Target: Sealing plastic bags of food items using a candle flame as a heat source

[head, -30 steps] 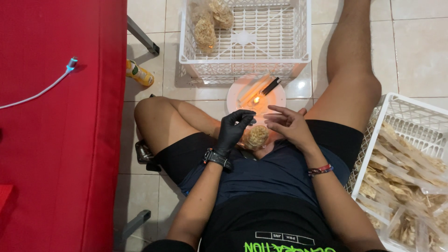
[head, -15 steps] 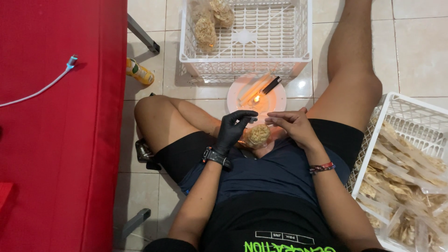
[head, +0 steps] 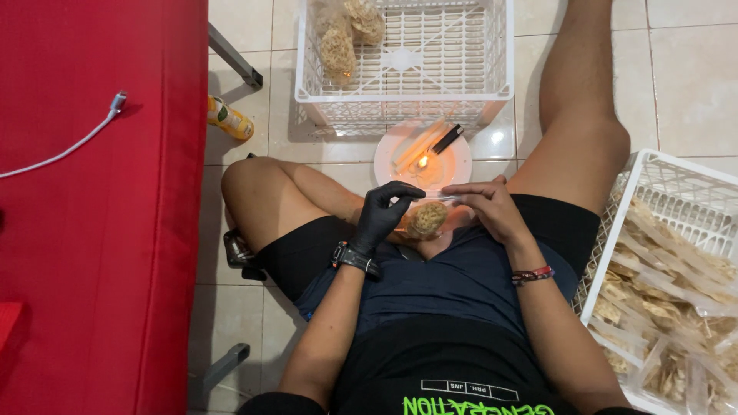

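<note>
I sit on a tiled floor with my legs apart. My left hand (head: 384, 215), in a black glove, and my bare right hand (head: 486, 209) together hold a small clear plastic bag of tan snack (head: 427, 219) over my lap. The fingers of both hands pinch the bag's top edge, which lies close to a lit candle flame (head: 422, 162) on a white plate (head: 461, 165) just in front. A black-handled tool (head: 447, 139) and pale sticks lie on that plate.
A white plastic crate (head: 400, 96) ahead holds two filled bags (head: 338, 46) in its far left corner. Another white crate (head: 638, 200) at my right is full of snack packets. A red table (head: 92, 230) with a white cable (head: 69, 150) is on the left; a small bottle (head: 229, 119) lies beside it.
Both hands with the bag have shifted slightly forward, toward the candle; my right hand's fingers have flattened along the bag's top edge.
</note>
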